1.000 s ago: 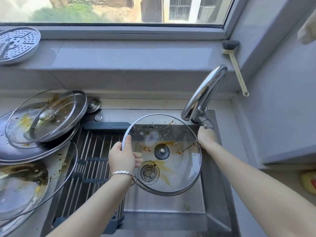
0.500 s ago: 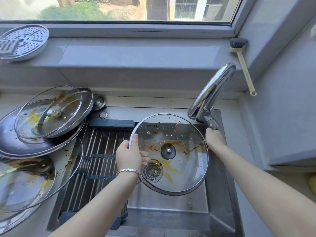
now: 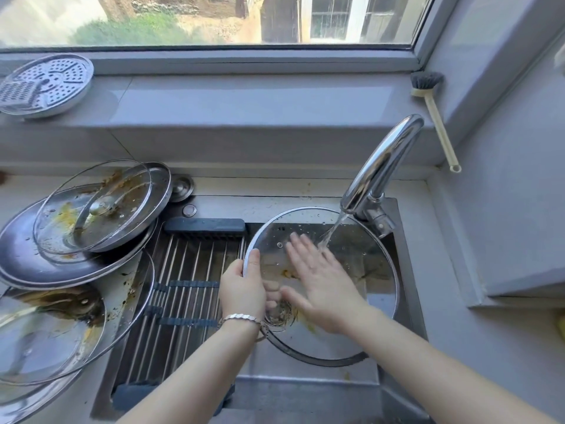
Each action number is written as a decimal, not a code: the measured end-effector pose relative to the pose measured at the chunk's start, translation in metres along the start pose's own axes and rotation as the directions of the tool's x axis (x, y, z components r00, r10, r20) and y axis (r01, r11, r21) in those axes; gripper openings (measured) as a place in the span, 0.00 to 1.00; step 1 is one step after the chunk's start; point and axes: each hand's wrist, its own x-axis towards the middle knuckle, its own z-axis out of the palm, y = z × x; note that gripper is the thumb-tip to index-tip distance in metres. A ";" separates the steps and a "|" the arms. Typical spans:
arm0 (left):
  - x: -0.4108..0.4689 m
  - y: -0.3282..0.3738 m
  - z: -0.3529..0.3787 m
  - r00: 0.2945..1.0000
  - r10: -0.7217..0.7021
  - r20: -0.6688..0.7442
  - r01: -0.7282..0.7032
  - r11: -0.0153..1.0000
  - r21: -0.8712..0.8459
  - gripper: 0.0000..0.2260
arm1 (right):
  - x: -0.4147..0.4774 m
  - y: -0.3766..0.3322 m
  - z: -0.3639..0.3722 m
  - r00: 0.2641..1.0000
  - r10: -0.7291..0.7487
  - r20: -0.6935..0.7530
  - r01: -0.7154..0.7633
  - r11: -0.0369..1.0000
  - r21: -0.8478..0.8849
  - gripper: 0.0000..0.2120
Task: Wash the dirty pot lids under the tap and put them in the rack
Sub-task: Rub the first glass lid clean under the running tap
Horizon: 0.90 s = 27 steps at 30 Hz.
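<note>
Round steel-rimmed glass pot lid (image 3: pixel 367 258) over steel sink's (image 3: pixel 305 390) right half, under running chrome tap (image 3: pixel 382 166). Left hand (image 3: pixel 243 289) grips its left rim. Right hand (image 3: pixel 321 283) lies flat on the glass, fingers straight. Yellow stains show. Stained lids (image 3: pixel 91 218) stacked on counter's left; steel-rod rack (image 3: pixel 183 286) alongside. Likely early.
</note>
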 end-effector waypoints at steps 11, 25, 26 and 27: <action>-0.009 -0.003 -0.007 0.999 -0.020 -0.033 0.019 0.999 -0.039 0.17 | -0.002 0.012 -0.008 0.976 0.213 -0.040 -0.214 0.976 -0.046 0.41; -0.010 -0.014 -0.010 0.996 0.022 -0.090 -0.016 0.998 0.063 0.21 | 0.014 -0.032 0.000 0.998 -0.055 -0.006 0.056 0.996 0.065 0.35; -0.010 -0.012 -0.012 0.997 -0.005 -0.079 0.007 1.000 0.015 0.19 | 0.016 -0.022 -0.002 0.998 0.049 -0.026 -0.048 0.997 0.060 0.33; -0.010 -0.010 -0.015 0.997 -0.024 -0.070 0.022 0.999 -0.028 0.18 | 0.016 -0.013 -0.005 0.981 0.187 -0.045 -0.185 0.981 0.057 0.32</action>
